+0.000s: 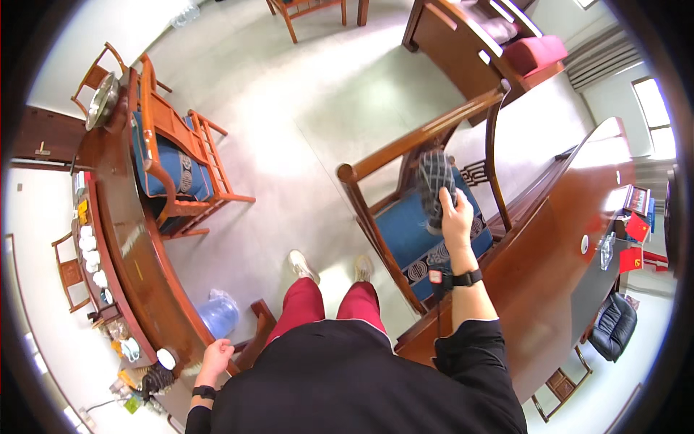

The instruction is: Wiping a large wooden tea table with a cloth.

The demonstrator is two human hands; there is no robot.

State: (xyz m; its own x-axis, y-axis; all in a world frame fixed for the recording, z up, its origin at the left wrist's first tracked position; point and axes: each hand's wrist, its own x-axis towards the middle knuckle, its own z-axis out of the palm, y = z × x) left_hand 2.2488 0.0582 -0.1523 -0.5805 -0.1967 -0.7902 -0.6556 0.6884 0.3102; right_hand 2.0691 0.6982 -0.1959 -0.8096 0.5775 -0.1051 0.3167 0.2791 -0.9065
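My right hand grips a dark checked cloth, bunched up beneath the fingers. It is over a wooden armchair and hides part of the chair's frame. The chair's blue seat cushion has a patterned grey and navy band. A small black device with a pale label sits by my right wrist, beside a black strap. My left hand is low on the left near the edge of a long wooden table, fingers curled and nothing visible in them.
A large wooden desk stands on the right, with small red flags on it. On the left is another blue-cushioned chair. A blue plastic water bottle is near my left hand. White cups line the left table.
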